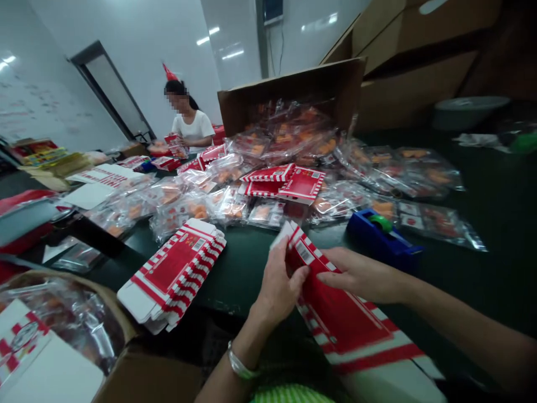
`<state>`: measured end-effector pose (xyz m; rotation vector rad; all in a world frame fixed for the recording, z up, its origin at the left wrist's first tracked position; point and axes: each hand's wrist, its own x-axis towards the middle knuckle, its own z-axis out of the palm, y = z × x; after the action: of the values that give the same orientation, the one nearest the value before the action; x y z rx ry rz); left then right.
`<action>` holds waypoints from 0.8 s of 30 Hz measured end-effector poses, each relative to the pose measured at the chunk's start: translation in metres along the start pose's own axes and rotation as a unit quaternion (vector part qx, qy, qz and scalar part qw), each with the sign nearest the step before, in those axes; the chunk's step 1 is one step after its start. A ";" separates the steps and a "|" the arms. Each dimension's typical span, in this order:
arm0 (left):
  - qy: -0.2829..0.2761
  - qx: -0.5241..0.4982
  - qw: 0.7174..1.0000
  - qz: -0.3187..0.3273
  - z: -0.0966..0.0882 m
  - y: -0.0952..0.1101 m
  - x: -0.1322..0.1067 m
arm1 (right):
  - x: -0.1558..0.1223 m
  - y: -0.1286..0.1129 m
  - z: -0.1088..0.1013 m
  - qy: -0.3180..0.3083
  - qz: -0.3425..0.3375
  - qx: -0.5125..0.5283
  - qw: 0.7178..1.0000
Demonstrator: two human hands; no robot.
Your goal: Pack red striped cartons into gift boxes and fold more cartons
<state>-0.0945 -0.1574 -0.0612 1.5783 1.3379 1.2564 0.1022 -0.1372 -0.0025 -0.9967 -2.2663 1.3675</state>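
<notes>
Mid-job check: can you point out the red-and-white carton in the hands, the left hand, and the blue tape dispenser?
Red-and-white carton (335,319): head view, on its red panel.
Left hand (277,282): head view, on the back of the hand.
Blue tape dispenser (364,234): head view, on its blue body.

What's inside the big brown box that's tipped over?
The cardboard box holds lots of clear plastic packets with orange things inside, spilling out the front. The packets on top cover the box's bottom and whatever lies deeper.

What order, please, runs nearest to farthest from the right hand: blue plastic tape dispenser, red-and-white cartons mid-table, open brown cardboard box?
Right hand:
1. Blue plastic tape dispenser, just ahead.
2. Red-and-white cartons, mid-table.
3. Open brown cardboard box, far side.
</notes>
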 end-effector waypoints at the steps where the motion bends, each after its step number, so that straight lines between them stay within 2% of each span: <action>1: -0.047 -0.052 0.997 -0.036 0.002 0.002 0.001 | -0.003 0.000 -0.002 -0.011 0.006 -0.016 1.000; 4: -0.144 -0.203 0.958 -0.142 -0.002 0.000 0.008 | -0.009 0.003 -0.005 -0.032 0.051 -0.022 0.998; 6: -0.207 -0.259 0.930 -0.160 -0.010 -0.006 0.013 | -0.010 0.008 -0.005 -0.040 0.079 0.019 0.996; 10: -0.312 -0.300 0.887 -0.161 -0.019 -0.015 0.018 | -0.011 0.021 0.000 -0.040 0.117 0.173 0.977; 13: -0.363 -0.297 0.864 -0.183 -0.016 -0.016 0.024 | -0.012 0.032 0.009 -0.037 0.162 0.298 0.940; 14: -0.367 -0.284 0.866 -0.188 -0.015 -0.016 0.027 | -0.013 0.036 0.011 -0.038 0.177 0.334 0.925; 15: -0.345 -0.266 0.881 -0.185 -0.014 -0.016 0.030 | -0.016 0.040 0.012 -0.034 0.194 0.364 0.910; 16: -0.294 -0.245 0.907 -0.176 -0.014 -0.016 0.032 | -0.020 0.044 0.012 -0.017 0.210 0.389 0.897; 18: -0.118 -0.210 0.959 -0.153 -0.012 -0.020 0.031 | -0.030 0.051 0.010 0.045 0.240 0.427 0.871; 19: -0.027 -0.207 0.966 -0.154 -0.010 -0.022 0.026 | -0.036 0.055 0.008 0.083 0.250 0.440 0.858; 20: 0.029 -0.221 0.960 -0.169 -0.006 -0.024 0.020 | -0.041 0.057 0.007 0.117 0.254 0.451 0.848; 21: 0.033 -0.253 0.947 -0.194 0.001 -0.025 0.012 | -0.044 0.059 0.007 0.145 0.250 0.458 0.841; 24: -0.100 -0.385 0.884 -0.247 0.031 -0.022 -0.014 | -0.046 0.062 0.017 0.211 0.216 0.450 0.841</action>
<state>-0.0711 -0.1638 -0.0938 0.7176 0.8524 1.0613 0.1499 -0.1617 -0.0602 -1.2795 -0.8861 1.8568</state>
